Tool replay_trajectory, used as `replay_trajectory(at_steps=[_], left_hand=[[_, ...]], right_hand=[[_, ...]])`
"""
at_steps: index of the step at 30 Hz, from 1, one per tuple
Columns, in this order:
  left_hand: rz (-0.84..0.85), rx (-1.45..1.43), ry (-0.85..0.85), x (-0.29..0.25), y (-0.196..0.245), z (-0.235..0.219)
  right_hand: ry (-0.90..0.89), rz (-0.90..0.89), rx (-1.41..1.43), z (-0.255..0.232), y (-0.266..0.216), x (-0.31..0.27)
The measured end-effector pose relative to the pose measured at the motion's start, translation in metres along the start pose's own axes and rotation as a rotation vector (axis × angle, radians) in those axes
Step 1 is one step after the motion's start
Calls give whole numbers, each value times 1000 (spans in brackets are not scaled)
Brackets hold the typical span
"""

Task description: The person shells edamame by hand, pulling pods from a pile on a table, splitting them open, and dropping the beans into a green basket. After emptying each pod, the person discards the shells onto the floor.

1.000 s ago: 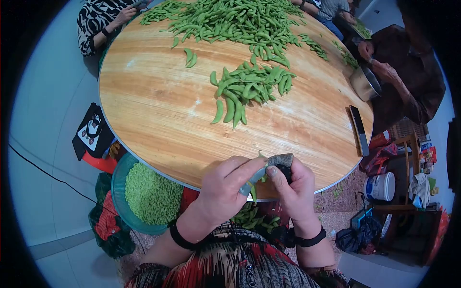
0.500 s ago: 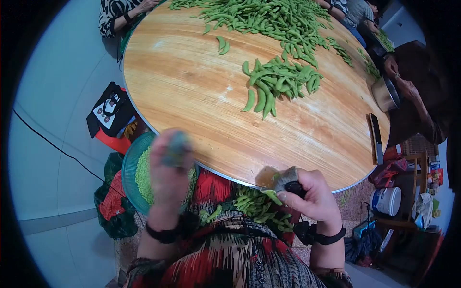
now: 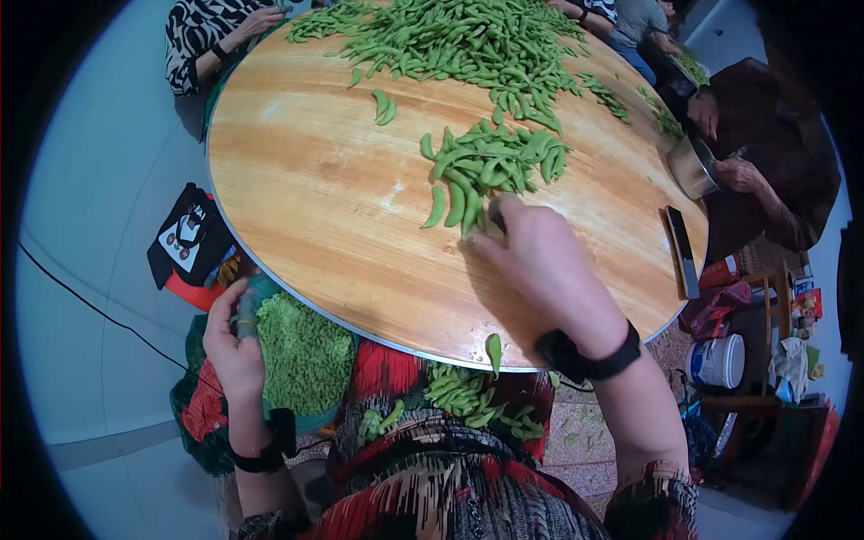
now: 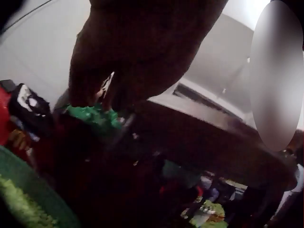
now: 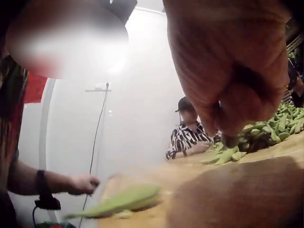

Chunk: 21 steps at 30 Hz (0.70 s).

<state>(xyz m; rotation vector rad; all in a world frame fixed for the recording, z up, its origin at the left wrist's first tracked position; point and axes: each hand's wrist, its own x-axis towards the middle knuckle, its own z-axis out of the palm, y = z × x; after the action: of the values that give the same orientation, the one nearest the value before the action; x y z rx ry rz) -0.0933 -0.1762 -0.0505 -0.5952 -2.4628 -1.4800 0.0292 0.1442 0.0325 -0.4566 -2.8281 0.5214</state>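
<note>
My right hand [image 3: 544, 256] reaches over the round table with its fingers curled, thumb and fingertips at the near end of a small pile of green soybean pods [image 3: 486, 157]. In the right wrist view the fingertips overlap the pods [image 5: 228, 156]; I cannot tell whether they pinch one. A dark covering shows at one fingertip. My left hand [image 3: 236, 346] hangs by the rim of a green basin [image 3: 315, 419] of shelled beans [image 3: 301, 355], fingers loosely bent, with a grey-green wrap on a finger. One loose pod [image 3: 493, 354] lies at the table's near edge.
A large heap of pods [image 3: 459, 45] covers the far part of the wooden table [image 3: 315, 189]. A black phone-like slab [image 3: 681, 252] lies near the right edge. Pods [image 3: 459, 391] lie on my lap. Another person's hand [image 3: 742, 175] is at a metal pot [image 3: 691, 169].
My hands were together, working on a pod. The left then moved left over the basin; the right went forward to the small pile. A pod from my right hand now lies at the edge.
</note>
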Motion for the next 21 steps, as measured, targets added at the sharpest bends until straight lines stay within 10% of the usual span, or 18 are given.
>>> replay_trajectory(at_steps=[8, 12, 21], left_hand=[[-463, -952, -600, -9, 144, 92], [-685, -1309, -717, -17, 159, 135], [-594, -1095, -645, -29, 166, 143]], right_hand=[[0, 98, 22, -16, 19, -23], [-111, 225, 979, -25, 7, -62], [-388, 434, 1378, -31, 9, -88]])
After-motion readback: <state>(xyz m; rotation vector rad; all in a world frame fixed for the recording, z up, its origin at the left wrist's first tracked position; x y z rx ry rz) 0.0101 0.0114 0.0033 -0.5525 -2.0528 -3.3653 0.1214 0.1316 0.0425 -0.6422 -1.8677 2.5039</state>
